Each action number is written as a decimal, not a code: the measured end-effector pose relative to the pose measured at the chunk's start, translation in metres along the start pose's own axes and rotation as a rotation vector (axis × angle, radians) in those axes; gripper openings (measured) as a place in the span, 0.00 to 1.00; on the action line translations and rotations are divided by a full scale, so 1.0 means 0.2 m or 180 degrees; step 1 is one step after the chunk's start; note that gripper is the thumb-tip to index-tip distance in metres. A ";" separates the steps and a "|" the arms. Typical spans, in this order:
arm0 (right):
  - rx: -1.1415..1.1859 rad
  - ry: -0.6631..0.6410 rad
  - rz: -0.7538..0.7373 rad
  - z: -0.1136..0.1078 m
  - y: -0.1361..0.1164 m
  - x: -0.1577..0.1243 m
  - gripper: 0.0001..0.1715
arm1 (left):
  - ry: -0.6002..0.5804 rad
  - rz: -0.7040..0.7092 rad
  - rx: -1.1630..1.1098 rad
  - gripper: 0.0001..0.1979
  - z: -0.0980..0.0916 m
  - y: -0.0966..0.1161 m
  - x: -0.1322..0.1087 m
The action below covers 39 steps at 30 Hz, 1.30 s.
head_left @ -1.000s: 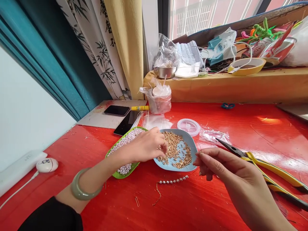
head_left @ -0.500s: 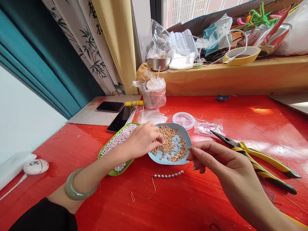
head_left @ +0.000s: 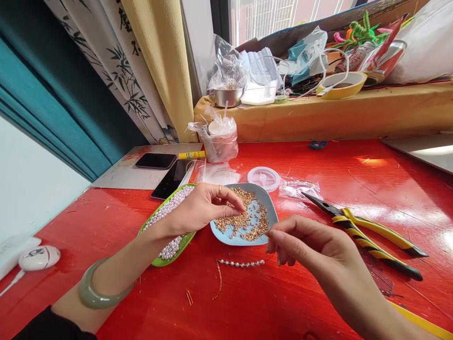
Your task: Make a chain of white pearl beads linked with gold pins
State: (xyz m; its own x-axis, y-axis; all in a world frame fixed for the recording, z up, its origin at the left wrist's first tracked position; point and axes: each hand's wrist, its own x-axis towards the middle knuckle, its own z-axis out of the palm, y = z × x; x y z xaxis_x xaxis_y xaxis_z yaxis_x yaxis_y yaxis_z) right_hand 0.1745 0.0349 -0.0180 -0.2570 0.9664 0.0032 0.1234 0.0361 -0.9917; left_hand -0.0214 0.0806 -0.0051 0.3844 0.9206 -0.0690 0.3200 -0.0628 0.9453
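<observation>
My left hand (head_left: 215,205) is over the gold beads (head_left: 244,196) in a pale blue dish (head_left: 239,241), thumb and forefinger pinched together. Anything between those fingertips is too small to make out. To the right of the dish, my right hand (head_left: 300,241) pinches a very fine thread (head_left: 271,258). That thread runs to a short row of pearl beads (head_left: 242,264) lying on the table, with a thin gold chain (head_left: 220,281) at its other end. Under my left forearm is a green tray (head_left: 184,243) of pearly lilac beads (head_left: 170,208), partly covered.
Long-nose pliers (head_left: 357,231) with yellow-black handles lie at right. Behind the dishes are a clear plastic spool (head_left: 264,178), a small plastic bag (head_left: 299,189), a bagged cup (head_left: 221,139), a phone (head_left: 155,161) and a glue stick (head_left: 191,155). A U-shaped gold pin (head_left: 189,297) lies in front.
My left fingers have risen out of the gold beads and moved slightly right, pinched. My right hand keeps its pinch on the thread. The whole view has shifted a little.
</observation>
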 end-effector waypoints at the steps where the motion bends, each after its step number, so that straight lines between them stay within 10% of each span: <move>1: -0.0071 -0.0070 0.0008 0.00 0.00 -0.01 0.11 | -0.0015 -0.0006 -0.0263 0.02 0.01 0.01 -0.01; 27: -0.0222 -0.0300 0.0279 0.03 -0.04 -0.03 0.11 | 0.0173 0.0378 -0.0158 0.05 0.09 0.07 -0.08; 39: -0.0127 -0.0438 0.0374 0.03 -0.02 -0.02 0.10 | -0.0128 0.1841 0.1253 0.07 0.06 0.06 -0.10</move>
State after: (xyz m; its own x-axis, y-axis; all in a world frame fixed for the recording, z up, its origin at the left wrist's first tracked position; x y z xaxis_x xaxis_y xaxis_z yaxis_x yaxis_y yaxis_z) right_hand 0.1693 0.0299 -0.0147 -0.3669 0.9207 -0.1327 0.1974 -0.0624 -0.9783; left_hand -0.0147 0.0577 0.0043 0.6168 0.6829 0.3915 0.3413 -0.6802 0.6487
